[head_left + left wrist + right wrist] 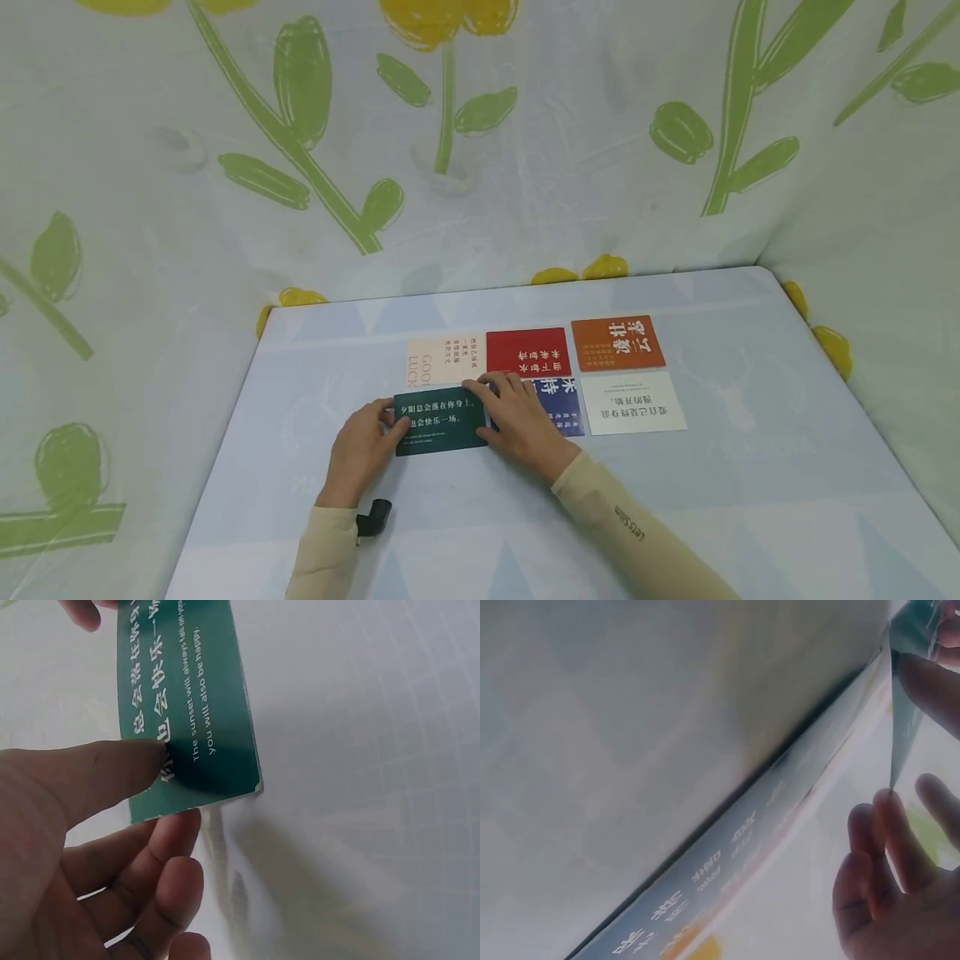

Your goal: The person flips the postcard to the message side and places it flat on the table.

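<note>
Both hands hold a dark green postcard (442, 433) printed with white writing, tilted a little above the table in the wrist views. My left hand (356, 454) pinches its left end, thumb (112, 772) over the printed face and fingers behind. At the opposite end, my right hand (525, 425) grips the short edge between thumb and a fingertip near the two corners. Just beyond the right hand lies a blue postcard (566, 421), partly covered by that hand. A red postcard (528, 350) and a cream postcard (438, 358) lie behind the green one.
An orange postcard (618, 342) and a white postcard (637, 404) lie to the right, lined up with the others. A small black object (375, 517) is by the left wrist. Flower-printed fabric (525, 192) surrounds the pale table (675, 517) at its back and sides.
</note>
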